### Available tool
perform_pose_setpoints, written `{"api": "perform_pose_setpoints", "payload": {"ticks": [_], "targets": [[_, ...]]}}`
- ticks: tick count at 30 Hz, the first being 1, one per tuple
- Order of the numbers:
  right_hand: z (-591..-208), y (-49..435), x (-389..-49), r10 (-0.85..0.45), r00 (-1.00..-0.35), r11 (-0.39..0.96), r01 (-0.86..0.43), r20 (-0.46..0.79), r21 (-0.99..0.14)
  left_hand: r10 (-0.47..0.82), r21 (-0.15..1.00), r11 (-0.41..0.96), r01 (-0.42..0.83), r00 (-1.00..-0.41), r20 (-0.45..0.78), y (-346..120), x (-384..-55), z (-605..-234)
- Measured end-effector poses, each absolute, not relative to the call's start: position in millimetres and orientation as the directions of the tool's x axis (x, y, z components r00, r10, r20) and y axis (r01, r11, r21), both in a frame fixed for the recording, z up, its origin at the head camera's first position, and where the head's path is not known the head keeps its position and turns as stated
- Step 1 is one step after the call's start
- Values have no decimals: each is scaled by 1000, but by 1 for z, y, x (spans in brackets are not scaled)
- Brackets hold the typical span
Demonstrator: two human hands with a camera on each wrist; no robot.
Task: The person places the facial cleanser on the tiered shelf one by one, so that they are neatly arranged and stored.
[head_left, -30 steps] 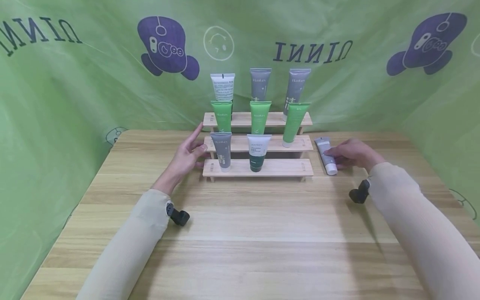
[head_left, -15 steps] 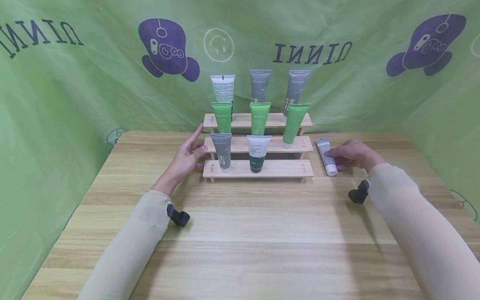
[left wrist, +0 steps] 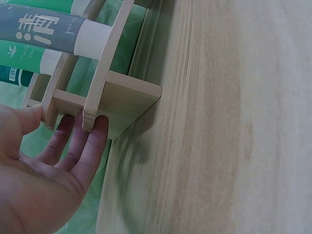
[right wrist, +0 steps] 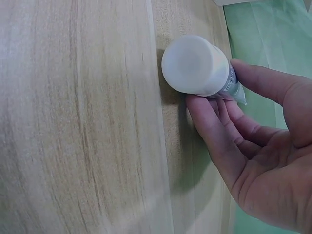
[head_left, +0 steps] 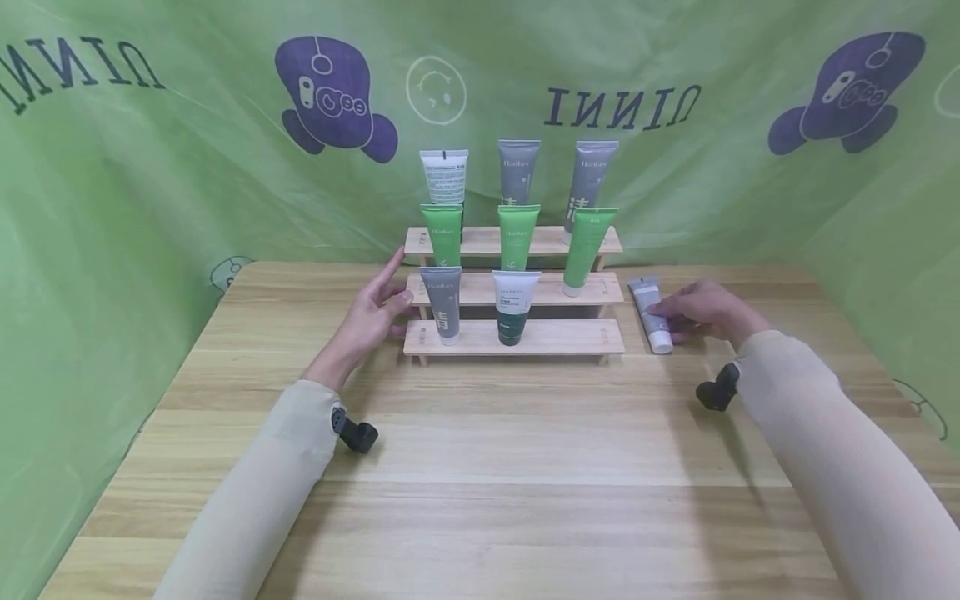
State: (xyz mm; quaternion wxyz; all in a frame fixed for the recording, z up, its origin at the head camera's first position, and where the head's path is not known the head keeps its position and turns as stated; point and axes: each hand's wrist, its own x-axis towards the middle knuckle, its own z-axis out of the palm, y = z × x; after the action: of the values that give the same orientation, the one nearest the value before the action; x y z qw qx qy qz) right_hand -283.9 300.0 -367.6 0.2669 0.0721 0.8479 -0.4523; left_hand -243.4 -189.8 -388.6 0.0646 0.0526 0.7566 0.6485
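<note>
At the rack's left end is my left hand (head_left: 365, 318), its index finger stretched out beside the top tier. In the left wrist view its thumb touches the end of one board, and other fingertips rest against a neighbouring board of the wooden display rack (left wrist: 126, 92). To the right of the rack, my right hand (head_left: 705, 308) pinches a grey squeeze tube (head_left: 647, 304) between thumb and fingers. The tube's white cap (right wrist: 190, 66) points toward the front, low over the tabletop; whether it touches the wood is unclear.
Three tubes stand on the top tier, including a white one (head_left: 444, 175). Green tubes (head_left: 517, 233) line the middle tier. On the bottom tier are a grey tube (head_left: 442, 302) and a white-and-dark-green tube (head_left: 513, 308). A green curtain (head_left: 150, 183) hangs behind the table (head_left: 495, 467).
Both hands keep their places, the left at the rack and the right on the grey tube. Only a very slight shift of the head view shows.
</note>
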Motion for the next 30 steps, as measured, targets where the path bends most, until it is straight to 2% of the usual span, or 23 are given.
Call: {"api": "perform_pose_setpoints", "payload": {"ticks": [30], "targets": [[-375,317,-250,-190,-902,392,293,-388,-872,172,989,148,-10,-985,-36,-191,-244,-389]]}}
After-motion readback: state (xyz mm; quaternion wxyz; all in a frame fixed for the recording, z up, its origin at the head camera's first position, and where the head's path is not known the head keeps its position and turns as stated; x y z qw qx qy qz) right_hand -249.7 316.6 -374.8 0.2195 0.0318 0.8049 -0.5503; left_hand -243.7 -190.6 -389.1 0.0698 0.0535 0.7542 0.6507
